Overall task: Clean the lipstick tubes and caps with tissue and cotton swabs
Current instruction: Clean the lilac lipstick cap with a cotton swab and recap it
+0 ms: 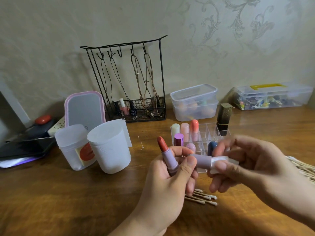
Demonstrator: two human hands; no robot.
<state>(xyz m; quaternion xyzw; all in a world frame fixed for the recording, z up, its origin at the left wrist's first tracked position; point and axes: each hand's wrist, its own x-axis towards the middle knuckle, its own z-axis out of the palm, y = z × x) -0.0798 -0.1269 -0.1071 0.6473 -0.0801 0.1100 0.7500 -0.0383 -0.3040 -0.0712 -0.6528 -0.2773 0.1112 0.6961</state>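
Note:
My left hand (170, 174) holds an open lilac lipstick tube (168, 159) with its red-brown bullet pointing up, and its thumb and fingers also pinch the lilac cap (202, 160) lying sideways. My right hand (242, 160) pinches a folded white tissue (219, 161) against the cap's open end. Several used cotton swabs (202, 198) lie on the wooden table (68, 201) below my hands. Behind my hands stands a clear acrylic organizer (204, 132) holding several capped lipsticks and a black-and-gold lipstick (223, 119).
Two white cups (109, 147) and a pink-framed mirror (84, 109) stand at left. A black wire rack (134, 82) with cords and nail polish, stacked clear boxes (194, 103) and a clear case (272, 96) line the wall. A swab pile (303, 167) lies at right.

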